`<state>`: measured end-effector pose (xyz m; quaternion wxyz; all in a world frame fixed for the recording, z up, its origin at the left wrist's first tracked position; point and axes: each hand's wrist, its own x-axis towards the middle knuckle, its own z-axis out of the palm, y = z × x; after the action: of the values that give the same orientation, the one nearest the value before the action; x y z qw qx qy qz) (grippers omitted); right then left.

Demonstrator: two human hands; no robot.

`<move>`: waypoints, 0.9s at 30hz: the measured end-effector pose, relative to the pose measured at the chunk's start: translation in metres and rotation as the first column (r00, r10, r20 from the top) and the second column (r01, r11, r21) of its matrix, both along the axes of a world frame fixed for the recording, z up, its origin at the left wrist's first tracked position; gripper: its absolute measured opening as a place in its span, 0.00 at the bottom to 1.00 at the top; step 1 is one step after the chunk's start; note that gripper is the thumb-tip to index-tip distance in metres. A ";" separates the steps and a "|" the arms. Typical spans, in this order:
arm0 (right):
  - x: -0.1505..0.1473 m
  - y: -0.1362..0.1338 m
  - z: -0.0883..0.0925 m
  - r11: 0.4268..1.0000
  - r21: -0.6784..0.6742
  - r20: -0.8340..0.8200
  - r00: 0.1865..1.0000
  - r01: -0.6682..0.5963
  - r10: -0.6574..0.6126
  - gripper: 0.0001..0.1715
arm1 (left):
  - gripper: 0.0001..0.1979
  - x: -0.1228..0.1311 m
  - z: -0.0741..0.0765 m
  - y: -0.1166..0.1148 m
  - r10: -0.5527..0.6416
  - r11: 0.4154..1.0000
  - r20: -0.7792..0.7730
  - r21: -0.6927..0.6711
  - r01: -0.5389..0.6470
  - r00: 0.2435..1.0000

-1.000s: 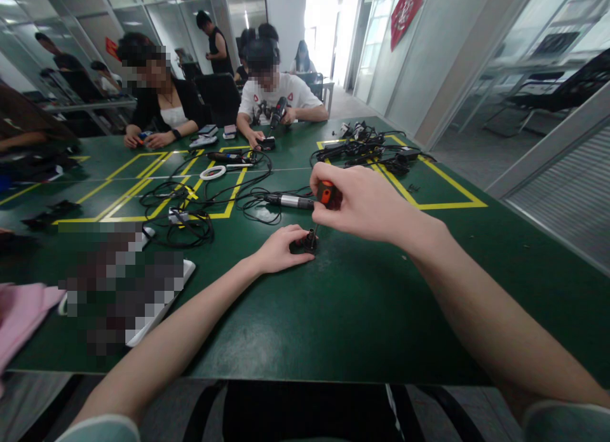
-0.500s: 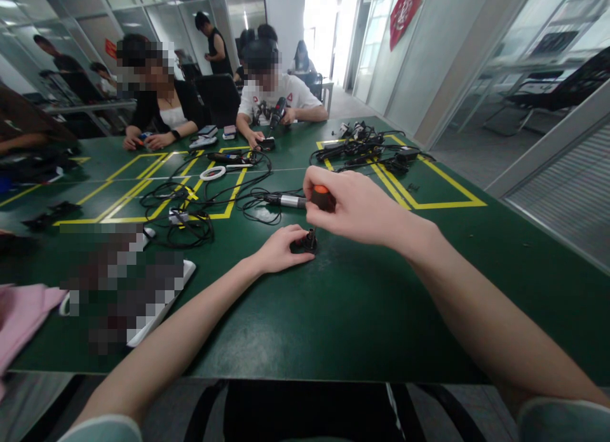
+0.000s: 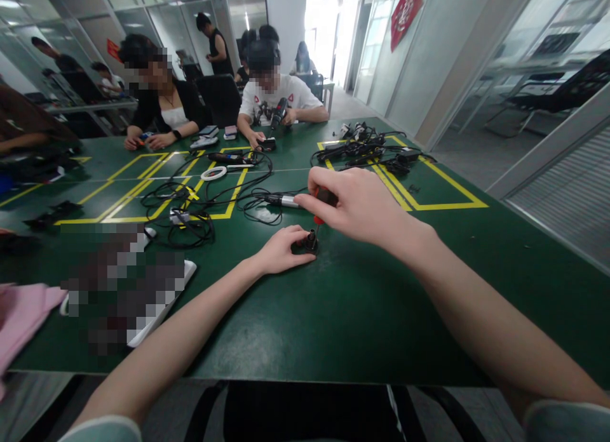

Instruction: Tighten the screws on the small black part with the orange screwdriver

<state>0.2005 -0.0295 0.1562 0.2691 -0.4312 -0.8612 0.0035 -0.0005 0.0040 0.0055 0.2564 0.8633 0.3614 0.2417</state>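
Note:
My right hand (image 3: 355, 207) is closed round an orange-and-black screwdriver (image 3: 322, 200) held upright, its tip down on a small black part (image 3: 308, 242) on the green table (image 3: 343, 302). My left hand (image 3: 279, 250) rests on the table with its fingers pinched on that black part, holding it in place. Most of the screwdriver handle is hidden inside my right fingers.
Just beyond my hands lie a silver-and-black tool (image 3: 283, 201) and tangled black cables (image 3: 190, 204) over yellow floor-tape boxes. More black devices and cables (image 3: 366, 147) sit at the far right. A white tray (image 3: 157, 308) lies at left. Two people (image 3: 271, 89) work across the table.
My right hand has dipped slightly and turned round the screwdriver handle, so less orange shows. My left hand and the black part have stayed put.

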 end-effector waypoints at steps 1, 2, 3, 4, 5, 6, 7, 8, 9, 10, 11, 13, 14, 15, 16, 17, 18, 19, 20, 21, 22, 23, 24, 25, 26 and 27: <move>-0.002 0.000 -0.001 1.000 0.003 0.001 1.000 0.006 -0.006 0.16 | 0.14 0.000 0.000 0.000 -0.004 1.000 0.003 -0.001 0.004 1.000; -0.004 0.000 -0.003 1.000 0.008 0.003 1.000 0.009 -0.009 0.15 | 0.14 0.000 0.000 0.000 -0.008 1.000 0.005 -0.002 0.008 1.000; -0.005 0.001 -0.005 1.000 0.012 0.001 1.000 0.006 -0.006 0.13 | 0.14 -0.001 0.000 0.000 -0.012 1.000 0.007 -0.003 0.012 1.000; -0.006 0.002 -0.007 1.000 0.016 -0.006 1.000 -0.003 0.003 0.10 | 0.15 -0.001 0.000 0.000 -0.014 1.000 0.008 -0.005 0.014 1.000; -0.007 0.003 -0.009 1.000 0.020 -0.017 1.000 -0.017 0.017 0.08 | 0.15 -0.001 0.000 0.000 -0.013 1.000 0.008 -0.005 0.013 1.000; -0.007 0.005 -0.011 0.999 0.023 -0.034 0.999 -0.034 0.034 0.08 | 0.16 -0.001 -0.001 0.000 -0.010 1.000 0.008 -0.004 0.010 1.000; -0.007 0.007 -0.014 0.998 0.028 -0.056 0.997 -0.049 0.051 0.10 | 0.16 -0.001 -0.001 0.001 -0.007 1.000 0.008 -0.003 0.007 1.000; -0.007 0.009 -0.016 0.997 0.034 -0.079 0.995 -0.065 0.067 0.11 | 0.17 -0.001 -0.001 0.001 -0.007 1.000 0.009 -0.001 0.007 1.000; -0.007 0.011 -0.019 0.996 0.044 -0.103 0.991 -0.081 0.085 0.12 | 0.17 -0.001 -0.001 0.001 -0.010 1.000 0.011 -0.001 0.010 1.000; -0.006 0.014 -0.021 0.994 0.056 -0.126 0.986 -0.099 0.106 0.12 | 0.17 -0.001 -0.002 0.001 -0.013 1.000 0.013 -0.001 0.013 1.000; -0.005 0.017 -0.024 0.990 0.068 -0.150 0.980 -0.122 0.131 0.12 | 0.16 0.000 -0.002 0.001 -0.013 1.000 0.015 -0.003 0.013 1.000; -0.004 0.021 -0.029 0.980 0.086 -0.216 0.957 -0.178 0.192 0.10 | 0.16 0.000 -0.003 0.001 -0.010 1.000 0.015 -0.009 0.010 1.000; -0.004 0.023 -0.031 0.975 0.088 -0.260 0.940 -0.206 0.222 0.09 | 0.16 0.001 -0.003 0.001 -0.007 1.000 0.013 -0.011 0.007 1.000; -0.005 0.025 -0.033 0.969 0.084 -0.314 0.917 -0.232 0.247 0.08 | 0.16 0.001 -0.003 0.001 -0.004 1.000 0.010 -0.012 0.004 1.000; -0.006 0.026 -0.036 0.962 0.076 -0.381 0.884 -0.261 0.269 0.06 | 0.16 0.001 -0.004 0.001 -0.001 1.000 0.007 -0.010 0.001 1.000; -0.008 0.027 -0.038 0.953 0.062 -0.462 0.838 -0.295 0.289 0.05 | 0.16 0.001 -0.004 0.002 0.001 1.000 0.004 -0.006 -0.001 1.000; -0.011 0.027 -0.040 0.939 0.040 -0.553 0.776 -0.341 0.305 0.04 | 0.16 0.002 -0.005 0.002 0.002 1.000 0.003 0.000 -0.002 1.000; -0.014 0.026 -0.042 0.916 0.012 -0.648 0.694 -0.402 0.313 0.03 | 0.16 0.002 -0.005 0.002 0.000 1.000 0.004 0.005 0.000 1.000; -0.016 0.025 -0.043 0.882 -0.021 -0.737 0.603 -0.471 0.305 0.04 | 0.17 0.002 -0.006 0.003 -0.005 1.000 0.004 0.008 0.005 1.000; -0.019 0.023 -0.044 0.838 -0.057 -0.808 0.518 -0.543 0.280 0.06 | 0.17 0.002 -0.006 0.003 -0.010 1.000 0.003 0.010 0.010 1.000; -0.021 0.022 -0.044 0.792 -0.086 -0.861 0.445 -0.605 0.246 0.07 | 0.17 0.002 -0.006 0.003 -0.013 1.000 0.002 0.011 0.013 1.000; -0.023 0.020 -0.044 0.749 -0.107 -0.896 0.390 -0.653 0.212 0.09 | 0.17 0.003 -0.006 0.003 -0.014 1.000 -0.002 0.012 0.014 1.000; -0.024 0.018 -0.044 0.717 -0.115 -0.919 0.347 -0.687 0.185 0.10 | 0.17 0.003 -0.006 0.003 -0.010 1.000 -0.006 0.014 0.010 1.000; -0.025 0.016 -0.044 0.696 -0.116 -0.935 0.314 -0.709 0.163 0.13 | 0.17 0.004 -0.006 0.003 -0.003 1.000 -0.011 0.019 0.003 1.000; -0.025 0.015 -0.043 0.682 -0.119 -0.946 0.291 -0.722 0.144 0.16 | 0.17 0.004 -0.006 0.003 0.002 1.000 -0.014 0.023 -0.002 1.000; -0.025 0.015 -0.043 0.672 -0.127 -0.952 0.279 -0.729 0.123 0.18 | 0.17 0.004 -0.006 0.003 0.005 1.000 -0.017 0.026 -0.005 1.000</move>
<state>0.1754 -0.0149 0.1130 0.5309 -0.1514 -0.6230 0.5541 0.0036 0.0071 -0.0007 0.2414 0.8677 0.3625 0.2395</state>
